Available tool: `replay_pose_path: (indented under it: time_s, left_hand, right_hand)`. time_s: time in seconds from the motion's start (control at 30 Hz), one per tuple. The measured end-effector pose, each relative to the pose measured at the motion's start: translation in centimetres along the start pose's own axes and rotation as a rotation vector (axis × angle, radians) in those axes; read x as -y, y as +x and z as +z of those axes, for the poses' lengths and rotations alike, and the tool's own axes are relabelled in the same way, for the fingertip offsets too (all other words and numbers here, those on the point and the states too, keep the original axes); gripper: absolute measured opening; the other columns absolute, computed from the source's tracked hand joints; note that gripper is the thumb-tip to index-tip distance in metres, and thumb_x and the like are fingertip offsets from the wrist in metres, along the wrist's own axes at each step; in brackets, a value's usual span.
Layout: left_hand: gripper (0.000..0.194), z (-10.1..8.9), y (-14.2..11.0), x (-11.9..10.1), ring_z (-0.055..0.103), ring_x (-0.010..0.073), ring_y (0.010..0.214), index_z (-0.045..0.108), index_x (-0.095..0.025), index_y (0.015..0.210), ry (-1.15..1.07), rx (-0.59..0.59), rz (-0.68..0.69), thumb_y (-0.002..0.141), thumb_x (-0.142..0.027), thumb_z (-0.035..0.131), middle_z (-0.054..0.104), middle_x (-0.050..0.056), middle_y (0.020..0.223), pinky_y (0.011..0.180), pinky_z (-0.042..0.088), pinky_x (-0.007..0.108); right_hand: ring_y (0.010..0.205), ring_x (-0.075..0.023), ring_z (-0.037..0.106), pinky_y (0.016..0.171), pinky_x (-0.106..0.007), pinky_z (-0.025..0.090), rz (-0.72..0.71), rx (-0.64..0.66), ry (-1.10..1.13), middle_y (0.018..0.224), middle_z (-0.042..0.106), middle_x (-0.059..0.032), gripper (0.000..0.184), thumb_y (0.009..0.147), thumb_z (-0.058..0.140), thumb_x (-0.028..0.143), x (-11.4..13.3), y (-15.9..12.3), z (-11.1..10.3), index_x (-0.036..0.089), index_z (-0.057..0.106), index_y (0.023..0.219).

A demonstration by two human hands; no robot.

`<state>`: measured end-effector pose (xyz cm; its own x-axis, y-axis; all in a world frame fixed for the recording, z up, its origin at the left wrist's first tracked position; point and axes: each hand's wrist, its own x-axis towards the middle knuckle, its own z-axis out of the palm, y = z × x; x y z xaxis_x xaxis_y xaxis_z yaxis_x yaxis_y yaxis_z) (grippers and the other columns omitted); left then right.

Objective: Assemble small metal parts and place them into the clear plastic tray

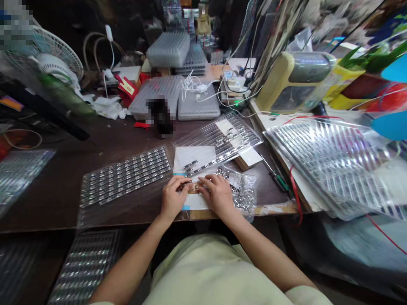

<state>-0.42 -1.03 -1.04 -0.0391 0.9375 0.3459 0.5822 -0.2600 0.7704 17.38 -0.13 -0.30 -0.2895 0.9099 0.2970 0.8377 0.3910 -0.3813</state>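
My left hand (173, 197) is closed, thumb and forefinger pinched together at the left end of a small brown-gold piece (193, 188). From the other side my right hand (219, 195) bends its fingers in against the same piece. Whatever tiny part sits between the fingertips is too small to name. Under both hands lies a white board (195, 153) with blue tape. Touching my right hand is a clear plastic bag (246, 192) of small shiny metal parts. A few dark slim parts (190, 165) lie on the board just beyond my fingers.
Left of the hands is a clear tray (127, 176) filled with rows of metal parts. A ribbed tray (208, 137) holding some parts slants behind. At right are a green-handled screwdriver (280, 180) and stacked clear trays (337, 156). The table's front edge (127, 224) is close.
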Motion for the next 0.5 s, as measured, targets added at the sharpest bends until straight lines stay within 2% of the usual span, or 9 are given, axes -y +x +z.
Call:
replay_pose_path:
  time_s: [0.13,0.2,0.3,0.4,0.5]
  left_hand:
    - [0.013,0.0,0.0,0.1,0.06,0.014,0.076,0.07,-0.019,0.09,-0.009,0.014,-0.019,0.083,-0.027,0.062,0.066,0.004,0.089,0.066,0.048,0.024]
    - [0.012,0.1,0.3,0.0,0.061,0.0137,0.075,0.07,-0.02,0.089,-0.014,0.033,-0.024,0.083,-0.026,0.062,0.067,0.003,0.089,0.066,0.048,0.024]
    - [0.011,0.2,0.8,-0.6,0.061,0.0134,0.074,0.07,-0.02,0.088,-0.012,0.049,-0.026,0.083,-0.025,0.062,0.068,0.003,0.089,0.066,0.048,0.024]
    - [0.011,0.6,1.1,-1.5,0.062,0.0142,0.079,0.07,-0.02,0.09,0.013,0.093,0.018,0.083,-0.024,0.063,0.067,0.003,0.09,0.07,0.049,0.025]
    - [0.011,1.3,0.9,-2.1,0.061,0.0159,0.085,0.071,-0.021,0.091,0.064,0.159,0.098,0.083,-0.025,0.063,0.067,0.003,0.089,0.077,0.048,0.028]
  right_hand:
    - [0.095,-0.0238,0.05,0.075,-0.034,0.035,0.075,0.021,-0.176,0.107,0.064,-0.0063,0.032,0.082,0.067,0.035,-1.7,-0.9,-1.6,0.024,0.065,0.112]
    - [0.091,-0.0228,0.051,0.072,-0.033,0.035,0.066,0.041,-0.186,0.102,0.064,-0.0059,0.027,0.082,0.068,0.035,-2.3,-1.2,-1.7,0.023,0.066,0.106]
    - [0.085,-0.0195,0.052,0.07,-0.031,0.035,0.053,0.011,-0.118,0.091,0.064,-0.0043,0.011,0.087,0.062,0.03,-2.8,-1.4,-1.1,0.023,0.069,0.091]
    - [0.083,-0.018,0.053,0.072,-0.03,0.038,0.046,-0.077,-0.015,0.088,0.064,-0.004,0.015,0.089,0.057,0.029,-3.0,-1.5,-0.4,0.022,0.07,0.087]
    - [0.082,-0.0173,0.054,0.074,-0.029,0.041,0.022,-0.157,0.083,0.087,0.064,-0.0043,0.018,0.091,0.055,0.03,-3.2,-1.5,0.0,0.023,0.071,0.092]
